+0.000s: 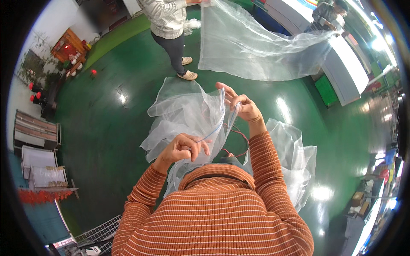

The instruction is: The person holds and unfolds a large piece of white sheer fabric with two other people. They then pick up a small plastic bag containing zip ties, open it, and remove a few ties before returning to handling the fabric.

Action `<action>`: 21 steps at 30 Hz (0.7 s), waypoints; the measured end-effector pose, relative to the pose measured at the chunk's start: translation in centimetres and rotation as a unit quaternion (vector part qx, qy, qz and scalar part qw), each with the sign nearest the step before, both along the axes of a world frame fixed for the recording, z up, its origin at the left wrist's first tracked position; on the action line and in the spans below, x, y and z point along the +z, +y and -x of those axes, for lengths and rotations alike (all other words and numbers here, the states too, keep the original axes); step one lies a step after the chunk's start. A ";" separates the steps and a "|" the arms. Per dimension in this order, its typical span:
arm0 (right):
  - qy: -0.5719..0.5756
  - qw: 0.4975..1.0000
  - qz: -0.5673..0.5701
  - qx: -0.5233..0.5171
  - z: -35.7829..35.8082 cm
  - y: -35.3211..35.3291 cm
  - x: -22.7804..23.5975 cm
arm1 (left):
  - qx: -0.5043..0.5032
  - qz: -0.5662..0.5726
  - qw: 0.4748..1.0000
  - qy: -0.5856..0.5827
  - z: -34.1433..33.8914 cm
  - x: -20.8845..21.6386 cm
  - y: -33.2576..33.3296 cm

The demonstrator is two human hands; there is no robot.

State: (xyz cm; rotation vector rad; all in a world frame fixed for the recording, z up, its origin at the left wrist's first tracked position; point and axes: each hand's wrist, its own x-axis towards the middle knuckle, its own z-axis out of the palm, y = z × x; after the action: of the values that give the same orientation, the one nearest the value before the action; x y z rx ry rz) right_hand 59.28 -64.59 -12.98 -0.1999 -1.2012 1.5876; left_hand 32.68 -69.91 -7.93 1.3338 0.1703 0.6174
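Sheer white mesh fabric (181,111) with a blue edge line hangs in loose folds in front of me and down toward the floor. My left hand (186,147) is closed on its blue edge, with the fingers curled. Farther up and to the right, my right hand (243,104) pinches another stretch of the same edge; one finger points up. The edge bends in a narrow loop between both hands. More mesh (292,160) trails to the right of my right forearm. Below my hands curves a thin red cord (247,143), partly hidden by the mesh and my body.
Ahead stands a person in a patterned sweater (164,19); another person (328,19) is at the far right. Between them stretches a large mesh sheet (256,55). A long white table (346,70) with a green crate (326,90) lies right. Frames (45,166) lean at left.
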 end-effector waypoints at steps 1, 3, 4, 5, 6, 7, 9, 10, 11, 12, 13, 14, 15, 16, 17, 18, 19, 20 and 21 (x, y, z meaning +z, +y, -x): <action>0.005 1.000 -0.016 0.020 0.2 0.5 0.0 | 0.004 0.002 1.000 0.004 0.0 0.0 -0.1; 0.022 0.999 -0.017 0.041 1.0 1.2 0.1 | 0.012 0.005 1.000 0.013 0.0 0.0 -0.2; 0.031 0.998 -0.018 0.051 1.3 1.5 0.1 | 0.016 0.006 1.000 0.013 0.0 -0.1 -0.4; 0.021 0.998 -0.020 0.063 1.5 1.9 0.1 | 0.020 0.006 1.000 0.012 0.1 -0.1 -0.5; 0.011 0.997 -0.021 0.074 1.6 2.3 0.1 | 0.023 0.007 1.000 0.011 0.1 -0.1 -0.6; 0.002 0.996 -0.020 0.085 2.0 2.5 0.2 | 0.036 0.008 0.999 0.012 0.2 -0.1 -0.7; -0.061 0.998 0.010 0.008 2.3 2.4 1.2 | 0.063 0.010 0.998 0.013 0.6 0.1 -0.9; -0.105 0.994 0.021 -0.038 2.1 2.6 1.2 | 0.089 -0.017 0.995 0.033 1.0 0.0 -0.8; -0.150 0.985 0.031 -0.083 1.8 2.6 1.8 | 0.118 -0.043 0.991 0.053 1.7 -0.3 -0.6; -0.199 0.973 0.009 -0.114 1.1 2.4 2.9 | 0.146 -0.068 0.984 0.073 2.2 -0.5 -0.5; -0.210 0.967 -0.023 -0.139 0.7 2.0 4.1 | 0.176 -0.092 0.972 0.126 2.5 -0.6 -0.9; -0.222 0.960 -0.055 -0.163 0.5 1.4 5.2 | 0.205 -0.113 0.955 0.180 2.8 -0.6 -1.5; -0.231 0.950 -0.086 -0.189 0.2 0.8 6.3 | 0.229 -0.134 0.935 0.234 3.2 -0.8 -2.0; -0.249 0.940 -0.094 -0.215 0.0 -0.1 7.4 | 0.229 -0.219 0.918 0.237 3.8 -2.1 -2.5; -0.265 0.928 -0.101 -0.240 -0.1 -1.0 8.3 | 0.262 -0.170 0.921 0.231 4.2 -3.6 -3.5; -0.291 0.914 -0.100 -0.264 -0.3 -2.1 9.3 | 0.292 -0.121 0.923 0.219 4.1 -5.4 -4.6; -0.314 0.899 -0.098 -0.290 -0.5 -3.2 10.2 | 0.320 -0.074 0.922 0.208 4.2 -7.1 -5.7; -0.338 0.881 -0.095 -0.318 -0.6 -4.1 10.5 | 0.318 -0.103 0.908 0.253 4.6 -8.7 -6.5; -0.333 0.880 -0.080 -0.329 -0.6 -4.8 10.3 | 0.322 -0.115 0.893 0.293 5.0 -10.0 -7.2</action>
State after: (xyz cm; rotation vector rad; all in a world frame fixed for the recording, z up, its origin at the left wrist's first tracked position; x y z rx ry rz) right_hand 59.92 -69.35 -2.73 -0.9992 -1.5500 0.8152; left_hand 27.66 -77.08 -17.95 1.6744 1.0964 0.7814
